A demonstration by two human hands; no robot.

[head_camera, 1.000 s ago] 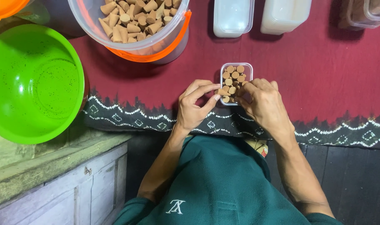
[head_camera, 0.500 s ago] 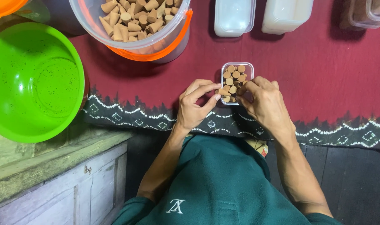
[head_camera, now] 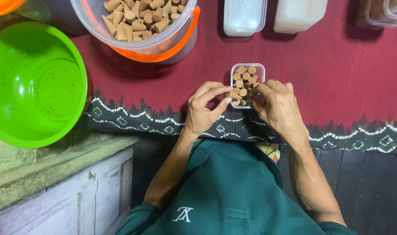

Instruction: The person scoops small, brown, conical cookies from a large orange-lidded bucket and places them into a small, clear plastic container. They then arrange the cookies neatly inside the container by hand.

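A small clear rectangular box sits on the red cloth, packed with several brown cones standing upright. My left hand pinches a brown cone at the box's lower left corner. Against the box's right side, my right hand has its fingertips on the cones at the near edge. A large clear bucket with an orange rim, holding many loose brown cones, stands at the far left of the cloth.
A big green plastic bowl rests at the left on a wooden ledge. Two white lidded boxes and brownish clear containers line the far edge. The cloth has a dark patterned border.
The view has shifted slightly. Both hands stay at the small box, with the fingers adjusting cones inside it.
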